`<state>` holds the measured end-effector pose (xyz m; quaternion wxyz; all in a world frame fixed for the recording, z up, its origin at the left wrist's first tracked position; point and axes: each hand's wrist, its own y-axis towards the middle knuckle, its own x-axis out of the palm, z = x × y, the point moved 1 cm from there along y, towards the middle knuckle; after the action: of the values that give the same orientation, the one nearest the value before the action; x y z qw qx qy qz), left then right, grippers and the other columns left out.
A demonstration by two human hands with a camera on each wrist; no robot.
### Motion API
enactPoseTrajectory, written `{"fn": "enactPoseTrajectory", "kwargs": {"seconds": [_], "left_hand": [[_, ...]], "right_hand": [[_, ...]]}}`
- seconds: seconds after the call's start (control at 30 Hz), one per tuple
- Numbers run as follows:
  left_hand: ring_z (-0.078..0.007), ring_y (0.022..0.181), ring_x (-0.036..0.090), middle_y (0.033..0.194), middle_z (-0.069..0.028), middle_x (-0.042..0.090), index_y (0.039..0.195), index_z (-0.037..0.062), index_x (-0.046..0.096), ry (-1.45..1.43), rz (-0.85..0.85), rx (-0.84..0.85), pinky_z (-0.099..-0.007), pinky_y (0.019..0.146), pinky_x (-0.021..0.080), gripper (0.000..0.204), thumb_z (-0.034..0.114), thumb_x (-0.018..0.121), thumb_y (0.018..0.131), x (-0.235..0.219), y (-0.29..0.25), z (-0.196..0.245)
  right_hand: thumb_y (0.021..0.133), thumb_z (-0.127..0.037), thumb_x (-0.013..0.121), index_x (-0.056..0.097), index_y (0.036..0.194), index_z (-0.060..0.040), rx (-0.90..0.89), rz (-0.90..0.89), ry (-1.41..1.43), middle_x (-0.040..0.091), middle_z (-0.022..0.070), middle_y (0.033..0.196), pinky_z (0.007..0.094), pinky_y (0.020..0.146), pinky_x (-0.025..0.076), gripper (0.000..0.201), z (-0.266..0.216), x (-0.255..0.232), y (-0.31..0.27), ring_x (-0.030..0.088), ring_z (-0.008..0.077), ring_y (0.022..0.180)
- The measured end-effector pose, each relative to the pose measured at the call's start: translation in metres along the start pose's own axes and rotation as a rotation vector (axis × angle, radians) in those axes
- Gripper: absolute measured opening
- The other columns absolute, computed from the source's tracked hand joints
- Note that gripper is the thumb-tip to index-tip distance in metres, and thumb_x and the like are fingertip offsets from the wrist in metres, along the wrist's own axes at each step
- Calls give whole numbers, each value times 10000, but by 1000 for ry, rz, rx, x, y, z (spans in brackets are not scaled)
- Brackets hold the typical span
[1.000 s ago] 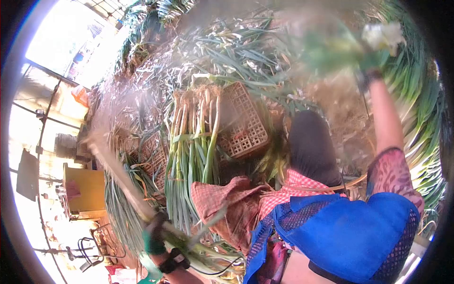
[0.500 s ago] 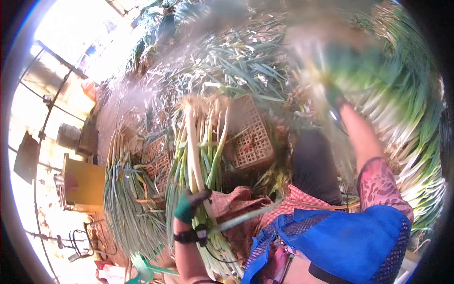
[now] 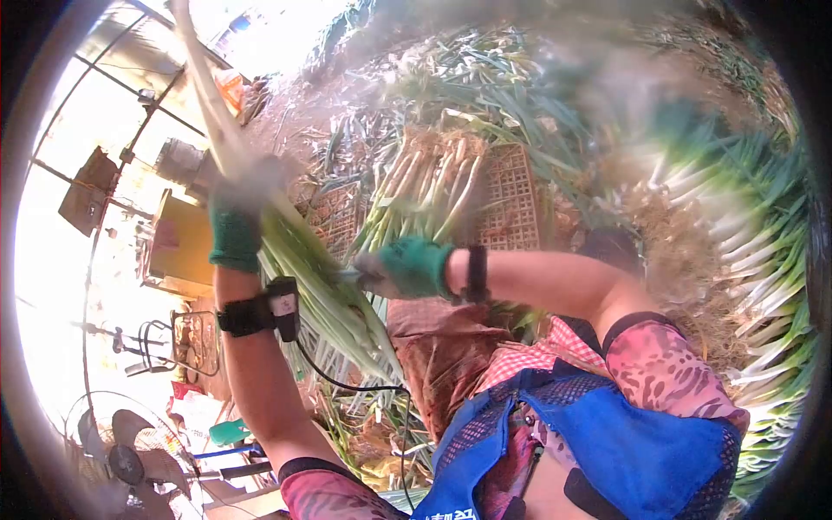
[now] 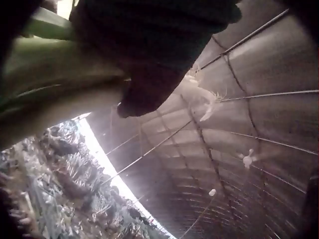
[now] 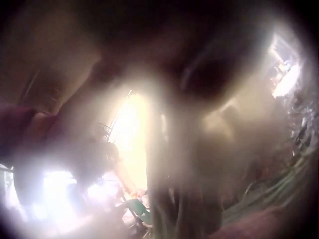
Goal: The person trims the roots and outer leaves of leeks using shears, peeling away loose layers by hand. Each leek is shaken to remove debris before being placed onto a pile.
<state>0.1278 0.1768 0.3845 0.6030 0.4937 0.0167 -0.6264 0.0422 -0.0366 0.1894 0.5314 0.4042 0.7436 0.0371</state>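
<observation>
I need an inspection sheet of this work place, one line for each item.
Surface: ground under straw and onion leaves.
Job's things: green onion bunch, raised slantwise.
Clutter: plastic crate bearing bundled onions; onion pile.
Grippers: left hand, green-gloved, grips the bunch; right hand, green-gloved, at the leaves, grip unclear.
Cables: black cable from the left wrist camera.
Surroundings: fan, yellow box, greenhouse roof.
</observation>
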Motion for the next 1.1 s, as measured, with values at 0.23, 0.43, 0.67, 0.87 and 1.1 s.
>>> {"fn": "enactPoseTrajectory", "kwargs": {"seconds": [0.23,0.43,0.67,0.87,1.1], "left_hand": [[-217,839,611,953,-109,635,1072,-45,646,-271,492,-325,-331,756,509,495,323,793,774,-94,4,63],[-248,882,619,917,-93,599,1084,-17,601,-489,762,-246,-372,765,535,470,316,773,801,-178,-7,40],[-263,950,648,1018,-124,665,1090,15,612,-638,757,-64,-404,854,543,366,286,730,876,-194,-1,82],[-265,1002,628,1057,-141,654,1095,2,602,-763,550,88,-421,915,525,336,259,696,899,-145,18,144],[-267,987,635,1047,-157,661,1103,-33,599,-679,556,138,-401,913,535,339,233,680,909,-117,33,157]], "right_hand": [[876,-268,594,546,1230,-92,67,20,19,672,172,961,439,712,541,398,8,-14,-71,668,370,852],[870,-272,595,623,1023,-90,150,-691,-400,670,143,883,471,762,527,240,67,-49,-139,676,357,822],[890,-200,660,616,1217,-57,-13,277,-31,682,165,1067,368,801,566,360,4,-162,-35,685,310,940],[840,-352,693,568,1283,-76,-330,454,18,555,182,1325,461,1049,418,537,-59,-135,39,526,346,1236],[833,-462,597,641,1202,-81,332,-805,-247,671,200,1121,451,911,495,532,32,-32,-66,634,376,1059]]}}
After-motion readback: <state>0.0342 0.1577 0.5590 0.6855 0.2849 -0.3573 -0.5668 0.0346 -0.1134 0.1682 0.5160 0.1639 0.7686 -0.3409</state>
